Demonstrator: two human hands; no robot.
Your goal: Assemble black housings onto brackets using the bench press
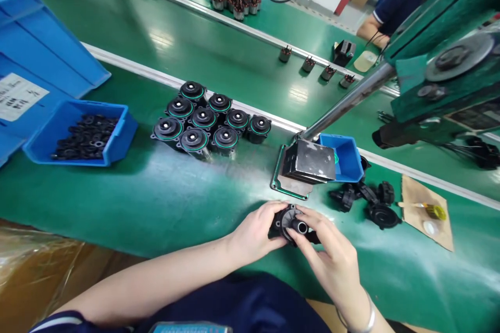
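Note:
Close to my body, just above the green bench, both hands are closed around a black plastic pump housing (289, 217) with a round flange and a short open pipe. My left hand (255, 231) grips the flange from the left, thumb below and fingers on top. From the right, my right hand (332, 242) pinches the pipe end between thumb and fingers. Part of the housing is hidden behind the right fingers. Beyond the hands stands a metal block (308, 160) on the press base. More black housings (380, 203) lie in a loose pile to the right.
Several black motor units with green rings (203, 117) stand grouped at the back. A blue bin (117, 138) of small black parts is left; another blue bin (346, 158) sits behind the block. A press (445, 73) overhangs the right. Cardboard (417, 208) holds a brush. Co-workers sit opposite.

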